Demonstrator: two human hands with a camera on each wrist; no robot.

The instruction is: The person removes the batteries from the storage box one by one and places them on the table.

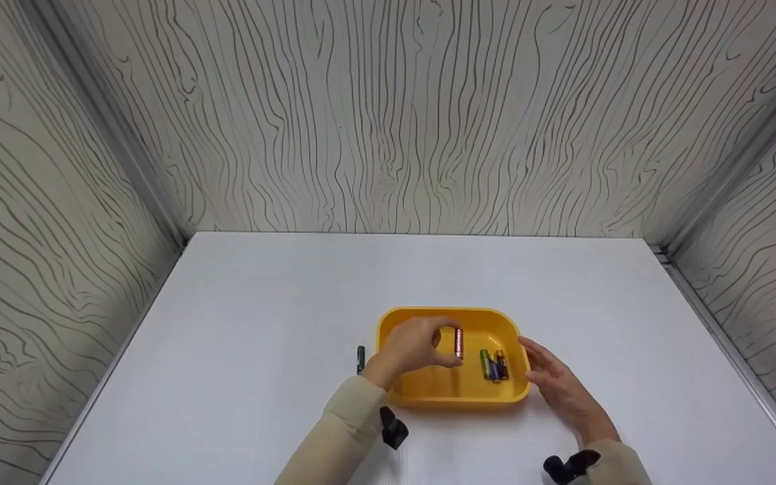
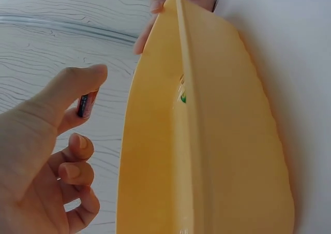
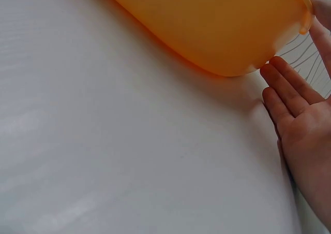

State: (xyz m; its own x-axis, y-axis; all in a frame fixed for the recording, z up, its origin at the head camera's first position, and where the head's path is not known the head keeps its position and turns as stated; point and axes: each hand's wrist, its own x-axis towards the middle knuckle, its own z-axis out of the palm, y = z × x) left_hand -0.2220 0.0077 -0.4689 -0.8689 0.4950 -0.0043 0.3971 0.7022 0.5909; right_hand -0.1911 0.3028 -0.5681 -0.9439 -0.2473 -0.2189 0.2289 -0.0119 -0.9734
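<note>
In the head view my left hand (image 1: 409,345) is over the yellow tray (image 1: 452,402). Its thumb and index finger pinch a red battery (image 1: 459,343) at the two ends; the left wrist view shows the battery (image 2: 87,104) partly covered by the thumb, with the other fingers loosely curled below. Several batteries (image 1: 494,366), green, blue and dark, lie side by side in the tray's right part. My right hand (image 1: 560,387) is at the tray's right side, fingertips at the rim. From the right wrist its lower fingers (image 3: 289,89) look straight beside the tray wall.
A dark green battery (image 1: 360,360) lies on the white table (image 1: 260,303) just left of the tray, close to my left forearm. Wood-grain patterned panels (image 1: 388,121) stand behind the table and on both sides, with metal strips along the corners.
</note>
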